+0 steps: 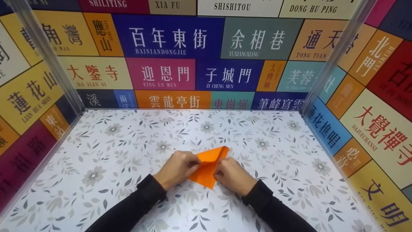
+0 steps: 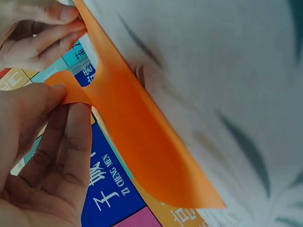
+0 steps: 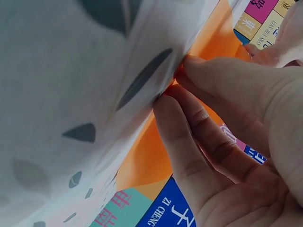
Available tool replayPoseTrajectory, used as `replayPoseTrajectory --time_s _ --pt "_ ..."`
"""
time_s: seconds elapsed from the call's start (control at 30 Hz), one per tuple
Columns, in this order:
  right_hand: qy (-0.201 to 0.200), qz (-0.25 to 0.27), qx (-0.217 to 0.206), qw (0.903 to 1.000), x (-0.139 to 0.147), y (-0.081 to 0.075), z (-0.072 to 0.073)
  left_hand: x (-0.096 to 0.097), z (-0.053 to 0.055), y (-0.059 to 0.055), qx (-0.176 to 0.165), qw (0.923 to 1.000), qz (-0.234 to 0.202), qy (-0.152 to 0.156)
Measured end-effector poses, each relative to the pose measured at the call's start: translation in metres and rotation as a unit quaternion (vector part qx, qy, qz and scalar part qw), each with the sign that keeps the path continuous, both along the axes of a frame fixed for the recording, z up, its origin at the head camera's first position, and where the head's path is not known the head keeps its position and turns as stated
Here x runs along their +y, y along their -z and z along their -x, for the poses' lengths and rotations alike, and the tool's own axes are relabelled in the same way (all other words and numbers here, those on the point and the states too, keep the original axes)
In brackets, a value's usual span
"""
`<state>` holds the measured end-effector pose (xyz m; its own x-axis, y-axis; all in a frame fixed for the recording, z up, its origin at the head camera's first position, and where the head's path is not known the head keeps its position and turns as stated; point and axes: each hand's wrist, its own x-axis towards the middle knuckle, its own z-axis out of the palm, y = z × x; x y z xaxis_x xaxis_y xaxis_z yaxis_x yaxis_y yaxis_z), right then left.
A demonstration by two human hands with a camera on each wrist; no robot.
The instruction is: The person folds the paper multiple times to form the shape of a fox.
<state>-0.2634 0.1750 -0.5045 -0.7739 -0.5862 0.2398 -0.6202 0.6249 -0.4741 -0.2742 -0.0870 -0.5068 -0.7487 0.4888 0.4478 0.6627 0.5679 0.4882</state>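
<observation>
A sheet of orange paper (image 1: 206, 172) lies partly folded on the floral tabletop, one flap lifted and curving upward in the head view. My left hand (image 1: 180, 167) pinches the flap's edge between thumb and fingers; in the left wrist view the paper (image 2: 137, 142) bends away from that left hand (image 2: 52, 137). On the other side, my right hand (image 1: 233, 175) pinches the paper's right edge low against the table. The right wrist view shows the right hand (image 3: 227, 123) with thumb and fingertips together at the orange edge (image 3: 147, 156).
The white tabletop (image 1: 128, 148) has a grey flower and leaf print. Colourful panels with Chinese place names (image 1: 167, 38) wall it at the back and both sides. Clear corner strips (image 1: 54, 58) run up where the walls meet.
</observation>
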Motion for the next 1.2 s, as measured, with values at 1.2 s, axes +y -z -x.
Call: replayPoseTrajectory --time_s 1.2 --pt "0.018 -0.028 0.030 0.9990 -0.002 0.001 0.000 0.014 -0.026 0.003 -0.017 0.9975 0.067 0.016"
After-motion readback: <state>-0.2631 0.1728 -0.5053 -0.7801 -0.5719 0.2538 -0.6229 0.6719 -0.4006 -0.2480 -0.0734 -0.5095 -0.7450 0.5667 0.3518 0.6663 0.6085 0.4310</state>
